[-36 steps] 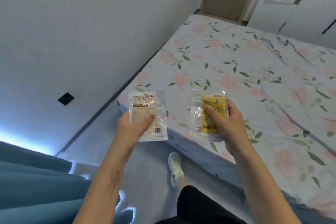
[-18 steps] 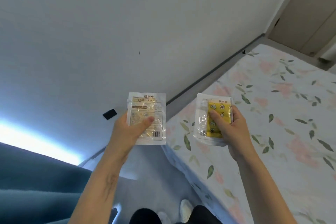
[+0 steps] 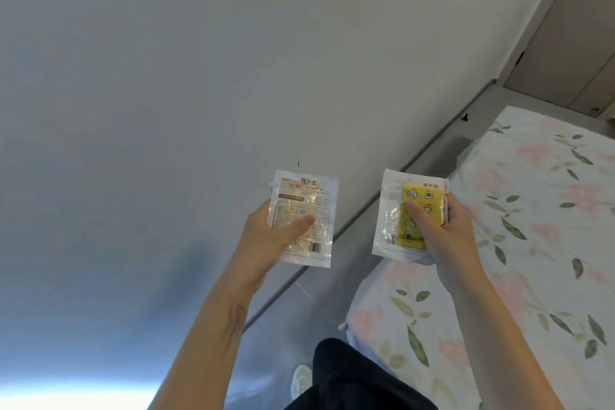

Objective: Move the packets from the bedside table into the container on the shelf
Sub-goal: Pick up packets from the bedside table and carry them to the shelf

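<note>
While the left hand (image 3: 266,236) grips a clear plastic packet with cream and brown printing (image 3: 303,218), thumb pressed across its face, the words "HAND WARMER" and a barcode read on the label. The right hand (image 3: 442,230) holds a clear plastic packet with a yellow pad of moon and star drawings (image 3: 407,215); its small print is illegible. Both packets hang in the air, apart. Beyond stand a plain white wall (image 3: 233,60), a grey floor (image 3: 293,316), a floral-sheeted bed (image 3: 532,243) and a white shoe (image 3: 301,379).

A flowered sheet (image 3: 519,243) covers the bed (image 3: 372,319), which stands on the grey floor (image 3: 319,303) beside the wall.
</note>
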